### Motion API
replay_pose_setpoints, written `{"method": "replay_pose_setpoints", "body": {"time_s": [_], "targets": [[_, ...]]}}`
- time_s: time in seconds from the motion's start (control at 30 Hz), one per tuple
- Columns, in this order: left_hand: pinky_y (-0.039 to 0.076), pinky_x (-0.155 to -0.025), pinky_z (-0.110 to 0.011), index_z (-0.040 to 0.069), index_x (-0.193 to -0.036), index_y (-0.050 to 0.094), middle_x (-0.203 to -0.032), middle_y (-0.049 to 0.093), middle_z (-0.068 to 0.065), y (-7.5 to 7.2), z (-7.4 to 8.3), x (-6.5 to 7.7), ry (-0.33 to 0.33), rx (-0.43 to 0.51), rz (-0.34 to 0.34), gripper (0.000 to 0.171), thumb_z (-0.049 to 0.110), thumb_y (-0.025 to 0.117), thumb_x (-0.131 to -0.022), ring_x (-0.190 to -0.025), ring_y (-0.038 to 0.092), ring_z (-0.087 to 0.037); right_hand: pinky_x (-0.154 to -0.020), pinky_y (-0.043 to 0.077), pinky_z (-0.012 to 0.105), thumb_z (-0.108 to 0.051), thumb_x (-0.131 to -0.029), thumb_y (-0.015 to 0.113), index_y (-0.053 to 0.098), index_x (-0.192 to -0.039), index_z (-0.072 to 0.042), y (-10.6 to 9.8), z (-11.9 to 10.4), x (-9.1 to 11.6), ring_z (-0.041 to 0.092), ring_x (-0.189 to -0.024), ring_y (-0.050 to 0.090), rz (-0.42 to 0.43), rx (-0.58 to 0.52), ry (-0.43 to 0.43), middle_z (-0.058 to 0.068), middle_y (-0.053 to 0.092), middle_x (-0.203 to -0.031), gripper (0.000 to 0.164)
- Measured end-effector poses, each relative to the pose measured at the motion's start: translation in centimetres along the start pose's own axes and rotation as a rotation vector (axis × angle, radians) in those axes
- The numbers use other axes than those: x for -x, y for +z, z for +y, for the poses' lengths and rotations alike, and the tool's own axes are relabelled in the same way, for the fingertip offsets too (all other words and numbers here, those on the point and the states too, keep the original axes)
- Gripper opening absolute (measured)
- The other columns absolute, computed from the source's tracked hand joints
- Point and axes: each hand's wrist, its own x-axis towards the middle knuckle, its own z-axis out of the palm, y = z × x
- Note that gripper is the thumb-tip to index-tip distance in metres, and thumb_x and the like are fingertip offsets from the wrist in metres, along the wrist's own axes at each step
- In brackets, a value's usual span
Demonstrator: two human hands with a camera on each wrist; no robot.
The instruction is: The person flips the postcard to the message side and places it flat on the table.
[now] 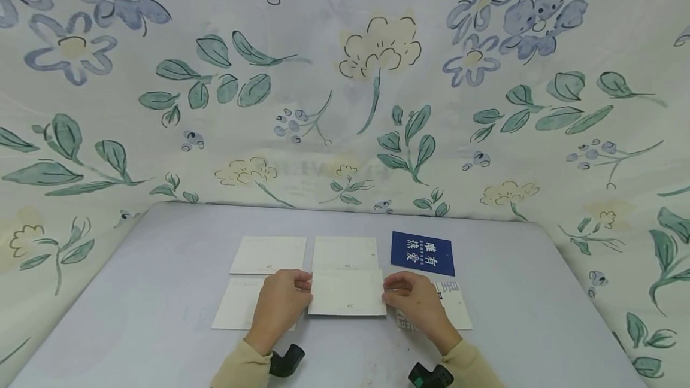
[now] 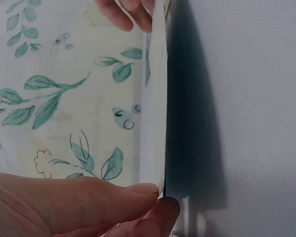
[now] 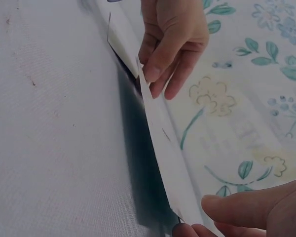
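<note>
Left hand (image 1: 280, 304): thumb and fingers nearly together, pinching the left edge of a cream card (image 1: 347, 293). Right hand (image 1: 419, 304): fingers curled in, small gap, thumb and fingertips on either side of its right edge. Card spans between the two sets of fingers, raised off the table (image 1: 135, 328), shadow under it. Just beyond the fingers, between them: a second pale card (image 1: 345, 251). Left of left fingers: a near pale card (image 1: 237, 304), partly hidden by the hand, and a far pale card (image 1: 268, 254). Beyond right fingers: blue card (image 1: 423, 253). Right of them: printed card (image 1: 458, 307), partly covered. Farthest out: floral cloth (image 1: 323, 142).
</note>
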Motion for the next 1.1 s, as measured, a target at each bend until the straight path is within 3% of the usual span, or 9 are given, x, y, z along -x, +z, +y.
{"method": "replay_pose_setpoints", "body": {"time_s": [0.43, 1.1], "targets": [[0.049, -0.061, -0.032, 0.002, -0.095, 0.070, -0.078, 0.068, -0.001, 0.38, -0.14, 0.01, 0.004, -0.048, 0.008, 0.029, -0.001, 0.070, -0.067, -0.071, 0.063, -0.014, -0.079, 0.050, 0.036, -0.018, -0.077, 0.073, 0.066, -0.101, -0.011, -0.02, 0.03, 0.08, 0.011, -0.083, 0.064, -0.009, 0.050, -0.022, -0.002, 0.069, -0.093, 0.026], [0.045, -0.051, -0.025, 0.001, -0.090, 0.071, -0.073, 0.066, 0.000, 0.36, 0.07, 0.22, -0.002, -0.148, -0.004, 0.023, 0.006, 0.075, -0.068, -0.063, 0.057, -0.011, -0.075, 0.052, 0.032, -0.019, -0.077, 0.074, 0.066, -0.102, -0.010, 0.00, -0.12, 0.28, 0.014, -0.085, 0.064, -0.048, 0.073, -0.047, 0.000, 0.068, -0.095, 0.027]]}}
